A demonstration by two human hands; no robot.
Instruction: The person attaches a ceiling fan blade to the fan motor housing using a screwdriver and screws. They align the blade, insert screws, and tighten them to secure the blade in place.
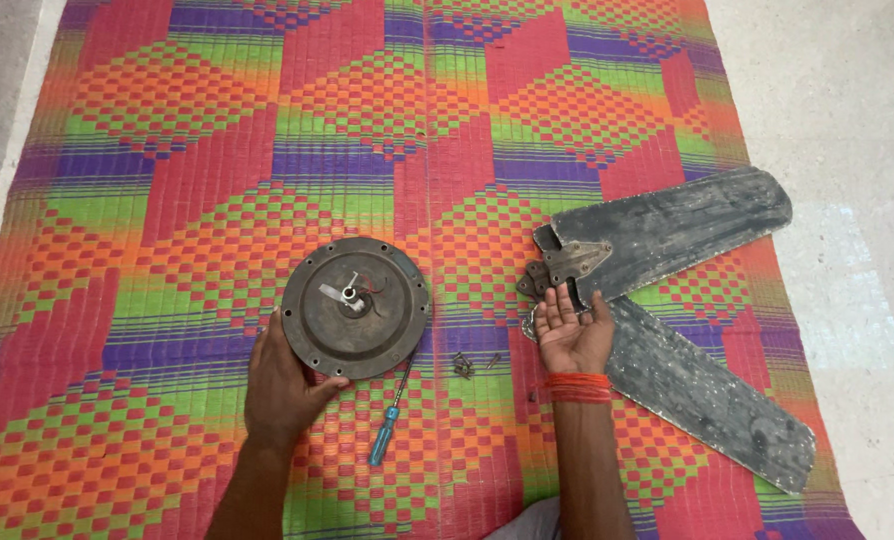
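Hands (285, 385) at fan motor (356, 306), blades (667, 235)

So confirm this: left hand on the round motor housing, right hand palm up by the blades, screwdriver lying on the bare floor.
Wrong on one point. The head view shows the screwdriver lying on the woven mat, not the bare floor. The left hand is on the round motor housing; the right hand is palm up by the blades.
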